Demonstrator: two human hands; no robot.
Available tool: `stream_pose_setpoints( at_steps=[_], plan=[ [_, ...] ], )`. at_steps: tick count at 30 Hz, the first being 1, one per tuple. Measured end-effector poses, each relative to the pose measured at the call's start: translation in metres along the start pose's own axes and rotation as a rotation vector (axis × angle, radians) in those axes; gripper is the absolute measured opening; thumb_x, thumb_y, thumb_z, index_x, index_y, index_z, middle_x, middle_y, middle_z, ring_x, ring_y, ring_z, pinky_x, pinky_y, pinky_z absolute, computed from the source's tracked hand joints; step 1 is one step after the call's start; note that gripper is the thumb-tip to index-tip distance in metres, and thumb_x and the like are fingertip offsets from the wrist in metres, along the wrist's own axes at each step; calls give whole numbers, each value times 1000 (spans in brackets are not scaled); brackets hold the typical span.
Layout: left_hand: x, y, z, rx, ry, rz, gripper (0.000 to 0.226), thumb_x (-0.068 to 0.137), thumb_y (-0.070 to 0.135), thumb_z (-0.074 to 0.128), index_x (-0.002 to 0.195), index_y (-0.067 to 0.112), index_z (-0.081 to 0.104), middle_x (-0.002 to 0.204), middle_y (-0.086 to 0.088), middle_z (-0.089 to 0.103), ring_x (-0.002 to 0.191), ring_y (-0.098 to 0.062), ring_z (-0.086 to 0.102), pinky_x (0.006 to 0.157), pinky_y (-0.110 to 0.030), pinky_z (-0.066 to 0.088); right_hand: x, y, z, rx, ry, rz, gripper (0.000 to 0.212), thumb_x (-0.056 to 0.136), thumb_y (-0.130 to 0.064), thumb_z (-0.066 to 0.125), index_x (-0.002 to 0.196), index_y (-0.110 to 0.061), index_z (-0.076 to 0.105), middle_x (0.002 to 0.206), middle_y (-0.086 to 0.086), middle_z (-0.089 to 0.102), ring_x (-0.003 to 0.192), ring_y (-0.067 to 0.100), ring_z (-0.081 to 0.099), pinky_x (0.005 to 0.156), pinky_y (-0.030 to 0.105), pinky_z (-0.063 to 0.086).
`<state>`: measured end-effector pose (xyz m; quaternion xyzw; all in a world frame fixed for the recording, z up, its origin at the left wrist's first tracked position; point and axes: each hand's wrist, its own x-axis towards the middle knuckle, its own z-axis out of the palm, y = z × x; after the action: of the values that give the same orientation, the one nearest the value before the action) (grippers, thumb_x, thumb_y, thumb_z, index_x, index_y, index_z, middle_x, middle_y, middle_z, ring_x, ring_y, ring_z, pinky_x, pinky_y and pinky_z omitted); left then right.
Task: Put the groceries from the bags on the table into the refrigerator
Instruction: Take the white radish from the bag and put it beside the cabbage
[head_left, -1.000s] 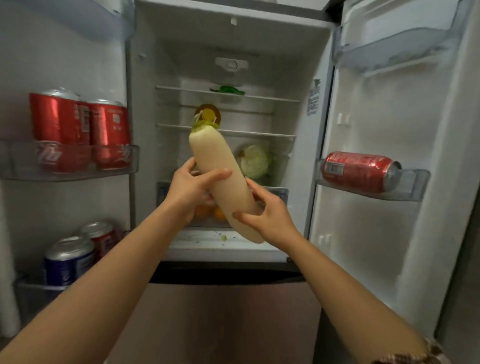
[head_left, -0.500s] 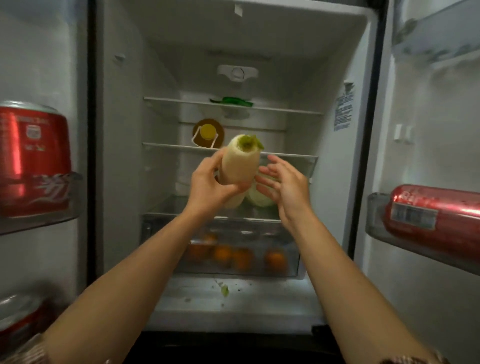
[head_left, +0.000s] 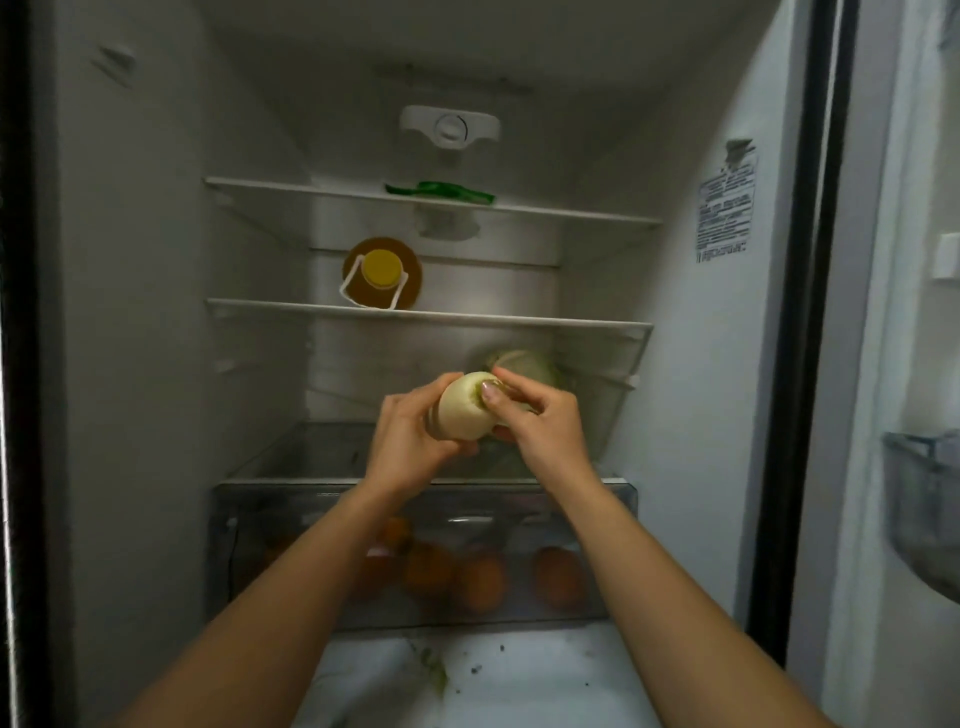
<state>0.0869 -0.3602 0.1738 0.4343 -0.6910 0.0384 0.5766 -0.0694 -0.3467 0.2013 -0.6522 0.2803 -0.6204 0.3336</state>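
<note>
Pushed inward, radish (head_left: 462, 410) lengthwise, top facing out

I moved closer. My left hand (head_left: 410, 441) has pushed the white radish (head_left: 461, 410) deeper in, to the middle of the frame. My right hand (head_left: 543, 428) now holds its green end.
</note>
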Motion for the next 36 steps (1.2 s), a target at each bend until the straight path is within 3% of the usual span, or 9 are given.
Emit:
stream_pose_setpoints(
  at_steps=[2,6,8,12,14,18,22,30,36],
  plan=[
    [5,-12,3,-36,-27,-20,73,58,26,88,125,31,59,114,12,67,105,-7,60,91,-35,52,8,12,4,-28,-10,-3,42,85,-13,70,126,-6,61,118,7,66,108,17,62,96,41,52],
    [12,-36,6,33,-134,-144,73,66,11,84,132,22,56,122,-5,56,113,-18,55,100,-31,45,13,38,11,-177,-91,-40,45,88,-7,66,131,-7,56,124,4,61,113,8,55,89,6,44],
    [15,-42,6,-89,-196,-216,60,72,-3,75,129,9,57,119,-11,59,114,-21,57,96,-22,45,12,53,16,-261,-90,-51,43,88,-4,66,130,-8,58,123,4,62,113,6,53,85,0,39],
    [25,-43,2,-407,-101,-480,38,85,-10,51,113,13,64,93,4,72,86,-5,64,80,-14,51,20,69,25,-349,-71,-57,41,85,-10,71,124,-6,63,121,9,65,111,18,60,98,24,45],
    [31,-50,0,-480,-73,-600,32,88,-6,48,109,13,65,77,9,72,84,-10,63,73,-17,50,26,73,31,-431,-99,-71,43,82,-15,74,124,-6,63,120,11,66,110,22,61,100,33,46],
    [38,-56,8,-407,-154,-642,28,94,3,48,117,6,63,100,-9,66,83,-16,60,63,-12,47,38,84,41,-568,-141,-60,46,84,-20,72,128,-9,61,123,12,64,113,25,59,102,38,45],
    [41,-71,24,-260,-161,-646,37,96,10,51,132,0,52,135,-13,54,122,-29,52,99,-33,41,48,94,36,-641,-180,19,49,85,-18,72,131,-11,58,126,10,64,117,22,58,102,28,42],
    [40,-87,34,-155,-141,-607,39,95,15,52,132,4,53,138,-13,51,129,-23,46,98,-22,32,45,96,26,-708,-200,12,52,87,-29,69,135,-19,54,130,6,62,120,22,56,101,30,44],
    [28,-66,31,-125,-63,-579,34,92,13,54,125,4,61,131,-10,59,125,-22,51,102,-26,36,22,76,13,-723,-187,-25,52,89,-28,65,138,-15,51,136,6,57,127,22,49,100,26,37]
  ],
)
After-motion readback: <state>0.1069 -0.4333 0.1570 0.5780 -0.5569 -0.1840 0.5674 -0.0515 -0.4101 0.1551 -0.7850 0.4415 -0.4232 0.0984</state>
